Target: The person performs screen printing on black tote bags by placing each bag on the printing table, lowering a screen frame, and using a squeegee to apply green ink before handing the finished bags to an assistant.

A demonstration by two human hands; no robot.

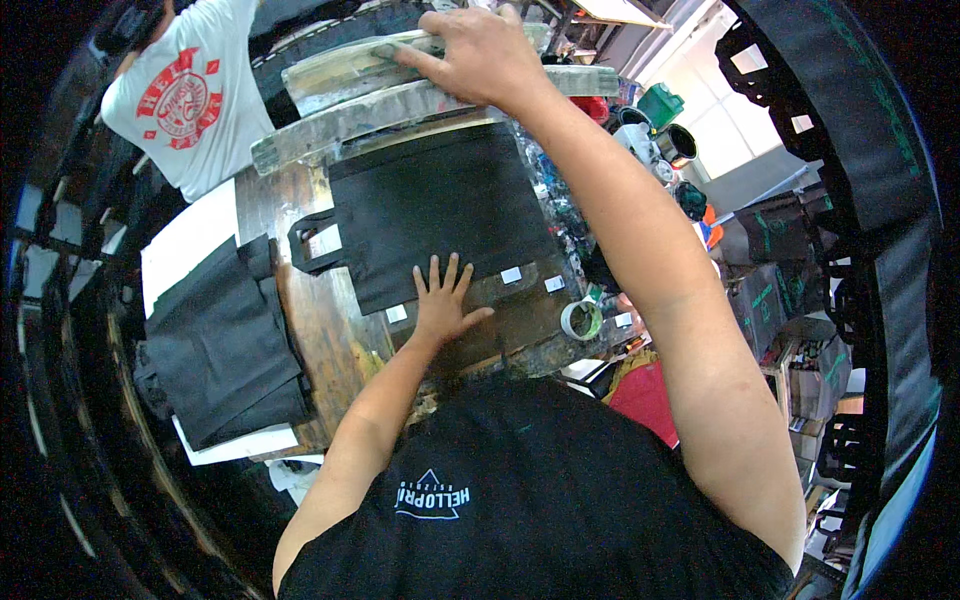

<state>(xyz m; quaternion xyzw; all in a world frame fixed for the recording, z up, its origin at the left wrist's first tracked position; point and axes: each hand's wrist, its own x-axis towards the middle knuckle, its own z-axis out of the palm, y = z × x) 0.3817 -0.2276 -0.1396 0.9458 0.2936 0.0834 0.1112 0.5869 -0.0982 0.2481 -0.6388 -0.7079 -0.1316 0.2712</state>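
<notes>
A flat black fabric bag [440, 200] with a loop handle [318, 243] at its left side lies on the worn wooden board [345, 345] before me. My left hand [440, 300] rests palm down across the bag's near edge, fingers spread. At the far side, my right hand [482, 55] is closed over the top of a raised, stained wooden frame [345, 128], its thumb along the upper bar. The frame's face is hidden from this angle. Small white squares [511, 275] sit along the near side of the bag.
Left of the board, a pile of black bags [225, 345] lies on white sheets [190, 235]. A round tub or roll [581, 320] stands near my right arm. Cans and bottles [676, 145] crowd the right. A person in a white shirt [190, 95] stands far left.
</notes>
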